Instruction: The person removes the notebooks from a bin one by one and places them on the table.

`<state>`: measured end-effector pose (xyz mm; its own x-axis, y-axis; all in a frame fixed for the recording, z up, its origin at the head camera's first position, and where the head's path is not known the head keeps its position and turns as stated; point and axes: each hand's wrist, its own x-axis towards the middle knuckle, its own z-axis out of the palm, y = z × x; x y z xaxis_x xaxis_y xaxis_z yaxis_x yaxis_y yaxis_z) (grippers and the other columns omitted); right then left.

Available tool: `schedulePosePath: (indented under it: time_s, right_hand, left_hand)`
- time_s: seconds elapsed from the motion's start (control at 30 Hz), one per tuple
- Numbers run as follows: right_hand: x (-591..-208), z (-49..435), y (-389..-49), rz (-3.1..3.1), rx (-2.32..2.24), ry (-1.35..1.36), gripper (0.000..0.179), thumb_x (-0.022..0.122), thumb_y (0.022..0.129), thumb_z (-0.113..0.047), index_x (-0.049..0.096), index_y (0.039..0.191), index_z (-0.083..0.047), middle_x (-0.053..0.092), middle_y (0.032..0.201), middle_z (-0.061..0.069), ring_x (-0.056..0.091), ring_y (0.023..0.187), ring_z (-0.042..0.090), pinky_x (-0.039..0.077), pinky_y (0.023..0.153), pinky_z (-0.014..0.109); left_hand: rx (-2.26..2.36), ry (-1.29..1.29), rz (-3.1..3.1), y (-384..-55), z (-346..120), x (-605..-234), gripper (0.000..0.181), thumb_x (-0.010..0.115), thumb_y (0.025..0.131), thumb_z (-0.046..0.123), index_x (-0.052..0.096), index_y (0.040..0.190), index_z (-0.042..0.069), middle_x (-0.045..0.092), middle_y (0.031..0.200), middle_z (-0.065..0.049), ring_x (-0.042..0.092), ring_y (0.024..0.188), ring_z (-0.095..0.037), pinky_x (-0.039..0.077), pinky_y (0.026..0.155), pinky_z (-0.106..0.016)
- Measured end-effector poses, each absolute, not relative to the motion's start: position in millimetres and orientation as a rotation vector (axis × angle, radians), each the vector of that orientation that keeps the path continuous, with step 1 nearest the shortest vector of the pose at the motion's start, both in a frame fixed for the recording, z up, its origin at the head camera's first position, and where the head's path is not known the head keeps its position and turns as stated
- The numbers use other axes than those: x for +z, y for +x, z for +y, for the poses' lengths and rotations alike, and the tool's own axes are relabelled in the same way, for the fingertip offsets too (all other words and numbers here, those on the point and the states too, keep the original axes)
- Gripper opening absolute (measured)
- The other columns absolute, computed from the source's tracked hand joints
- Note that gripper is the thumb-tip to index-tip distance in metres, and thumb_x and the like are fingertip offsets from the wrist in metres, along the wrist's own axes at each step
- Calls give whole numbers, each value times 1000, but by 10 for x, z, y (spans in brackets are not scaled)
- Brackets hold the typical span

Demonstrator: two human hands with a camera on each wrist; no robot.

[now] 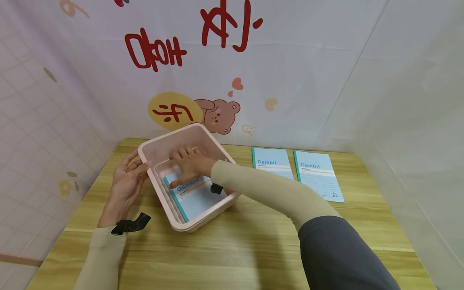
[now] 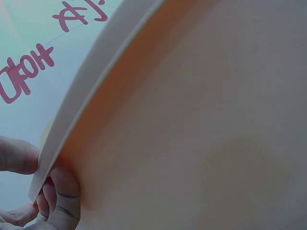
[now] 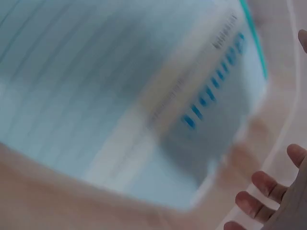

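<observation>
My left hand [image 1: 127, 177] holds the left side of a pink plastic bin [image 1: 158, 189] by its rim. In the left wrist view the thumb lies on one side of the rim [image 2: 86, 81] and curled fingers on the other. Inside the bin lies a light blue Gambit notebook [image 1: 197, 207] with a green spine. My right hand [image 1: 190, 165] reaches into the bin over the notebook's upper end, fingers spread and nothing gripped. From the right wrist, the fingertips [image 3: 263, 184] show beside the notebook [image 3: 120, 96], apart from its cover.
Two more Gambit notebooks, one left [image 1: 272, 161] and one right [image 1: 319, 177], lie side by side on the wooden table [image 1: 253, 249], right of the bin. The right forearm passes over the left one's lower part. A white printed curtain [image 1: 297, 80] stands behind the table.
</observation>
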<state>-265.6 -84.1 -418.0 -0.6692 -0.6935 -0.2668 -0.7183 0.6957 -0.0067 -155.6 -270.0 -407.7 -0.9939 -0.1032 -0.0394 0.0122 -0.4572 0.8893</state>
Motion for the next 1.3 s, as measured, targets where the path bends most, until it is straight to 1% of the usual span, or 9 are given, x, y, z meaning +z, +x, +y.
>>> schedulePosePath:
  time_s: [0.1,0.2,0.3,0.43,0.63,0.8,1.0,1.17,1.3]
  right_hand:
    - [-4235,-873,-2608,2618,161,-1114,101,54,78,-90,25,155,-30,33,154,3,33,140,21,38,115,45]
    - [-4310,-907,-2579,2595,119,-1087,100,58,78,-88,27,154,-31,34,155,1,32,144,21,35,120,48]
    - [-4392,-937,-2563,2585,102,-1081,96,62,76,-87,32,150,-32,32,156,-1,30,145,19,35,119,48]
    - [-4443,-953,-2538,2583,142,-1094,90,63,76,-86,38,143,-32,31,155,-1,29,141,17,38,111,44]
    - [-4414,-945,-2523,2600,164,-1122,87,64,75,-86,43,137,-28,33,153,0,31,140,17,42,108,44]
    - [-4421,-947,-2519,2605,160,-1127,87,65,75,-86,43,135,-27,33,154,1,30,143,18,42,109,45]
    - [-4430,-971,-2527,2621,192,-1147,89,64,73,-88,40,131,-24,36,151,1,36,137,16,44,108,44]
    - [-4414,-982,-2547,2646,262,-1161,101,60,70,-93,34,137,-22,41,143,0,41,134,15,45,110,45]
    - [-4400,-987,-2564,2663,266,-1145,104,60,69,-93,31,140,-23,43,137,-2,43,127,14,48,106,40]
  left_hand:
    - [-2617,143,-1608,-1562,-2701,-4069,74,61,96,-9,20,156,4,60,110,-2,63,96,-8,60,79,-19]
    - [-2614,159,-1615,-1561,-2700,-4056,73,61,97,-9,21,157,5,60,111,-3,63,96,-8,60,79,-19]
    - [-2615,186,-1613,-1558,-2689,-4044,70,59,97,-10,23,155,5,61,109,-2,63,95,-8,60,78,-19]
    - [-2609,206,-1614,-1553,-2675,-4048,69,58,97,-11,24,155,6,61,106,-2,63,92,-8,60,77,-20]
    - [-2597,200,-1605,-1560,-2673,-4059,69,58,96,-12,25,155,5,62,106,-3,63,91,-8,59,76,-19]
    - [-2590,222,-1608,-1567,-2678,-4062,69,57,96,-14,27,155,6,63,105,-2,64,92,-9,59,76,-18]
    - [-2592,229,-1613,-1558,-2694,-4051,71,58,96,-12,26,156,6,63,106,-2,65,92,-8,59,76,-18]
    - [-2567,248,-1663,-1548,-2698,-4038,75,59,97,-10,20,160,5,63,105,1,64,92,-7,58,75,-18]
    - [-2550,249,-1683,-1557,-2691,-4034,75,57,97,-10,18,160,4,62,104,1,63,90,-6,57,74,-17]
